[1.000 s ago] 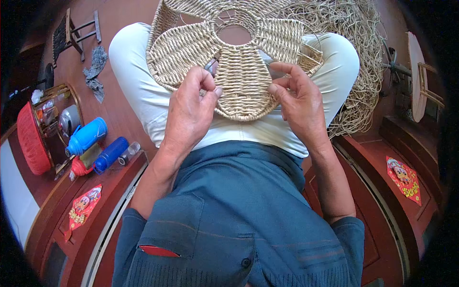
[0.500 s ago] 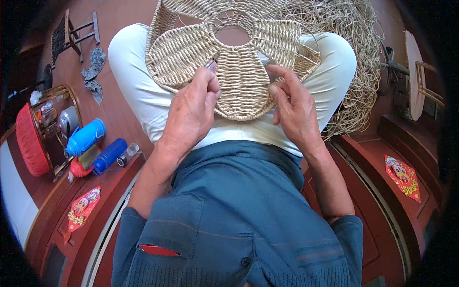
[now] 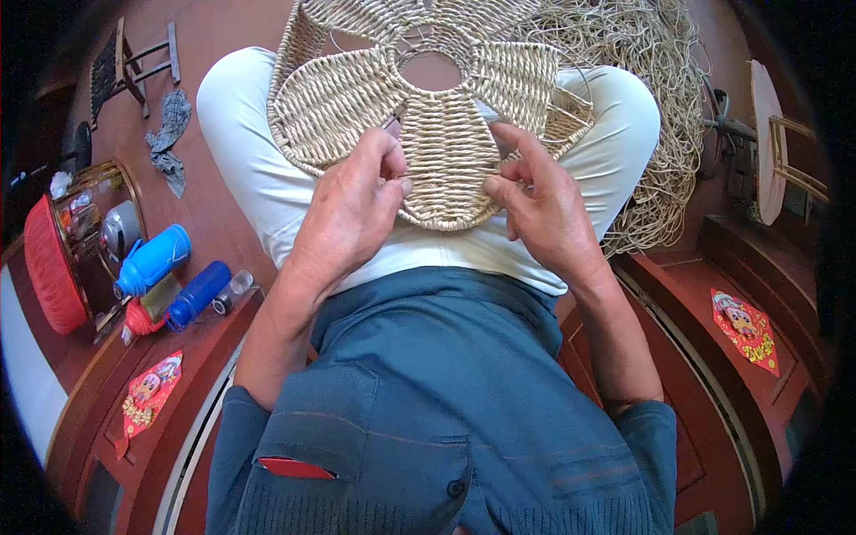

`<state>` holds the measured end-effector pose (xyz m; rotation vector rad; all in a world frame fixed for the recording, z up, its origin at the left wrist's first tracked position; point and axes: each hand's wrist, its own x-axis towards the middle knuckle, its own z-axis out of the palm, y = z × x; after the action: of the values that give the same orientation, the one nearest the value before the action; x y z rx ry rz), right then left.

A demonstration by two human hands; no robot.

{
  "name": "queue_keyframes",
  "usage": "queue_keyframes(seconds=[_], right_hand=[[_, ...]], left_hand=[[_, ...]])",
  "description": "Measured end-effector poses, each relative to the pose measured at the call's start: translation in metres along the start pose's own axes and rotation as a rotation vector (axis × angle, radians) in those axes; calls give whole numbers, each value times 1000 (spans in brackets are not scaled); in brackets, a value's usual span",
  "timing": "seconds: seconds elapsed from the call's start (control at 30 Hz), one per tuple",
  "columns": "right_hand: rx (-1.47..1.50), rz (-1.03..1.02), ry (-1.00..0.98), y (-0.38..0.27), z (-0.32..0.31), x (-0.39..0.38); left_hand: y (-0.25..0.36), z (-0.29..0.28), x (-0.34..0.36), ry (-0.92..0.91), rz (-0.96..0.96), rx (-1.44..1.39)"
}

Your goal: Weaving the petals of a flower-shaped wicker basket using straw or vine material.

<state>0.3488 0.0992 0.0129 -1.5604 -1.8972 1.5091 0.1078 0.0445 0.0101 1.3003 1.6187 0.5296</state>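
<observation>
Across the lap point(image 3: 241, 134), steady the flower-shaped woven panel point(image 3: 339, 107) just ahead of the left hand point(image 3: 352, 205) and right hand point(image 3: 555, 205), centre the nearest petal point(image 3: 448, 156) between them, and work both edges evenly, right thumb and forefinger apart, left fingers curled, clamped or not being impossible to tell.

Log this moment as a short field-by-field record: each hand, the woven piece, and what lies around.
Left hand: left hand, fingers bent at the left edge of the nearest panel; grip unclear
Right hand: right hand, thumb and forefinger at that panel's right edge; grip unclear
Work: straw-coloured woven piece, petal-shaped panels around a round opening
Support: lap in white trousers
Ahead right: heap of loose strands
Left side: light blue flask, dark blue bottle, checked cloth
</observation>
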Motion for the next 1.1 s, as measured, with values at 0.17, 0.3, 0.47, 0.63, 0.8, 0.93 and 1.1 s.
queue_keyframes(seconds=[0.17, 0.3, 0.47, 0.63, 0.8, 0.93, 1.1], right_hand=[[185, 141, 108, -1, 8, 0], [146, 54, 183, 9, 14, 11], [5, -41, 161, 11, 11, 17], [158, 108, 99, 4, 8, 15], [136, 95, 89, 4, 12, 16], [24, 13, 71, 2, 7, 18], [169, 71, 87, 0, 8, 18]], left_hand=[[-2, -1, -1, 1, -33, -25], [-4, 2, -1, 25, -18, -36], [-4, 4, 0, 99, 89, -50], [-6, 3, -1, 46, -62, -108], [-7, 7, 4, 105, -116, -215], [-3, 6, 5, 91, -55, -70], [2, 10, 1, 155, -79, -187]])
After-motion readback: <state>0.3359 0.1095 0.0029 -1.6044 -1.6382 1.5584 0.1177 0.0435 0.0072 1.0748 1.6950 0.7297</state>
